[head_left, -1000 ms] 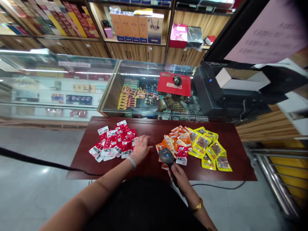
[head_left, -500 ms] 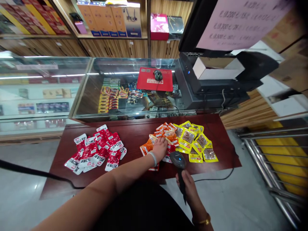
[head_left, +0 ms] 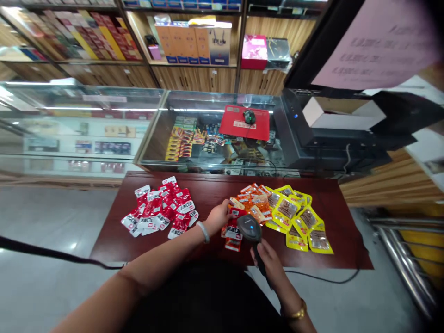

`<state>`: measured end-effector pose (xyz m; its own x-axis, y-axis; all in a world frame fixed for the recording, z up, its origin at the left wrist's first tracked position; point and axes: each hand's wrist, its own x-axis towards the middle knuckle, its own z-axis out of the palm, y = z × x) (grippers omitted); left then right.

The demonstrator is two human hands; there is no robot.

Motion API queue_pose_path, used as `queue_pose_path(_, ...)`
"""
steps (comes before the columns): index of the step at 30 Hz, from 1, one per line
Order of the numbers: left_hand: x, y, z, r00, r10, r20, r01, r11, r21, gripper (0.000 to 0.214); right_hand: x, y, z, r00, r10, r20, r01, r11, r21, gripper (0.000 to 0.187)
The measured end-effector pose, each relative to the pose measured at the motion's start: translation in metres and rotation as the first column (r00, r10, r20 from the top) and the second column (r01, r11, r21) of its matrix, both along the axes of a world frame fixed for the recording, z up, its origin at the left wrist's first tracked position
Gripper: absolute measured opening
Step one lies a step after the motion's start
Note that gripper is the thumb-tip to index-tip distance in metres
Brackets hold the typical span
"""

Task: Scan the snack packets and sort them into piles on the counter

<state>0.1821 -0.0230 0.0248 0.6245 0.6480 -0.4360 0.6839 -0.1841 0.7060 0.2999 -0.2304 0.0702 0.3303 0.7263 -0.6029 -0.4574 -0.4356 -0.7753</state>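
My right hand [head_left: 268, 259] grips the handle of a black barcode scanner [head_left: 250, 227], which has a small blue light on its head. My left hand [head_left: 218, 217], with a pale bracelet at the wrist, pinches the upper left edge of a red and white snack packet [head_left: 234, 235]. The scanner head is over this packet's right side and hides part of it. Orange snack packets [head_left: 255, 200] lie behind and partly beneath it. Yellow snack packets [head_left: 307, 219] are heaped to the right. At the left is a pile of red and white packets [head_left: 163, 206].
A dark red wooden table [head_left: 208, 192] bears the packets. Behind it stands a glass display case [head_left: 157, 125] with a red mouse pad [head_left: 227, 122] and mouse [head_left: 249, 116] on top. A dark machine [head_left: 333, 143] stands at the right. The scanner's cable [head_left: 322, 278] trails right.
My left hand has moved from lying over the orange packets to the edge of the red packet, now more exposed. The scanner head has come over that packet. The camera view has shifted left.
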Motion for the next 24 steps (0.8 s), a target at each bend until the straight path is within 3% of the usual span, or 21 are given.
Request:
queue_pose_path(4, -0.054, 0.015, 0.009, 0.99, 0.133, 0.045, -0.135, 0.99, 0.042, 0.033, -0.029, 0.036, 0.007, 0.985, 0.162, -0.066, -0.162, 0.987, 0.011, 0.059)
queue_pose_path(9, -0.113, 0.019, 0.006, 0.965, 0.243, 0.099, -0.251, 0.966, 0.068, 0.03, -0.063, 0.059, -0.003, 0.945, 0.311, -0.1, -0.307, 0.95, 0.047, 0.059)
queue_pose_path(14, -0.171, 0.033, 0.007, 0.919, 0.382, -0.094, -0.368, 0.92, 0.136, 0.039, -0.08, 0.064, -0.012, 0.913, 0.402, -0.065, -0.396, 0.914, 0.082, 0.06)
queue_pose_path(17, -0.201, 0.046, 0.012, 0.864, 0.468, -0.187, -0.398, 0.862, 0.315, 0.04, -0.083, 0.059, -0.015, 0.905, 0.424, -0.026, -0.42, 0.903, 0.092, 0.059)
queue_pose_path(19, -0.208, 0.051, 0.014, 0.846, 0.504, -0.178, -0.359, 0.782, 0.509, 0.046, -0.082, 0.052, -0.017, 0.914, 0.406, -0.012, -0.405, 0.912, 0.071, 0.059)
queue_pose_path(21, -0.2, 0.05, 0.013, 0.874, 0.466, -0.139, -0.285, 0.722, 0.631, 0.049, -0.078, 0.044, -0.018, 0.926, 0.376, -0.016, -0.376, 0.926, 0.034, 0.06)
queue_pose_path(22, -0.19, 0.047, 0.011, 0.901, 0.414, -0.128, -0.242, 0.727, 0.643, 0.048, -0.075, 0.039, -0.019, 0.933, 0.36, -0.023, -0.36, 0.933, 0.016, 0.06)
queue_pose_path(24, -0.16, 0.037, 0.005, 0.961, 0.248, -0.125, -0.13, 0.798, 0.588, 0.041, -0.068, 0.031, -0.019, 0.946, 0.323, -0.034, -0.323, 0.946, -0.006, 0.06)
